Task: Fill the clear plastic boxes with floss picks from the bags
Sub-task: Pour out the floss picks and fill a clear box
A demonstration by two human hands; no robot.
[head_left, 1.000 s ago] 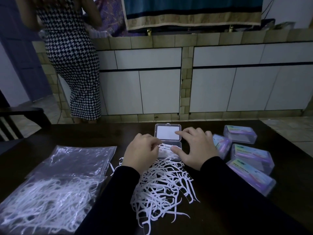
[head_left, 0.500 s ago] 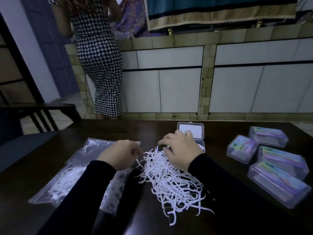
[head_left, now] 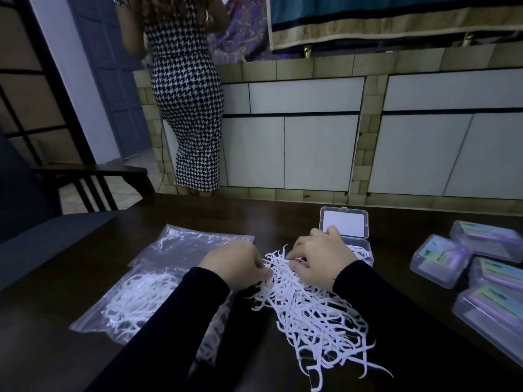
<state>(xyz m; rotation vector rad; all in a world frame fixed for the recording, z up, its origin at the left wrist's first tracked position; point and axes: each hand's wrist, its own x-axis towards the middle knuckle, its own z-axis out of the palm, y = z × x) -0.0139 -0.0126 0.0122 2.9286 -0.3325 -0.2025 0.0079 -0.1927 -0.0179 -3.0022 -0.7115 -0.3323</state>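
1. Head view: we look down on a dark wooden tabletop (head_left: 283,219) that fills the lower half of the view, in a dim room.
2. At 6 o'clock on it lies a loose heap of white floss picks (head_left: 314,312), spread toward the near edge.
3. Our left hand (head_left: 235,264) has its fingers curled into the far left edge of the heap, pinching picks; our right hand (head_left: 319,258) does the same at the heap's far end, fingers bent down among them. Both sleeves are black.
4. Just beyond the right hand, at 12 o'clock, stands the open clear box (head_left: 343,224), its lid raised and a few picks showing in the base.
5. At 9 o'clock lie the clear plastic bags (head_left: 169,267), the nearer one holding picks, the farther one lying flat.
6. At 3 o'clock four closed filled boxes (head_left: 441,260) with pastel labels sit close together.
7. Beyond the tabletop runs a tiled counter with white cabinet doors (head_left: 319,151); patterned cloth (head_left: 396,21) hangs over it.
8. At 11 o'clock a person in a houndstooth dress (head_left: 186,108) stands at the counter, back to us, beside a blue-grey door (head_left: 113,80). A dark chair (head_left: 93,176) stands at 10 o'clock.
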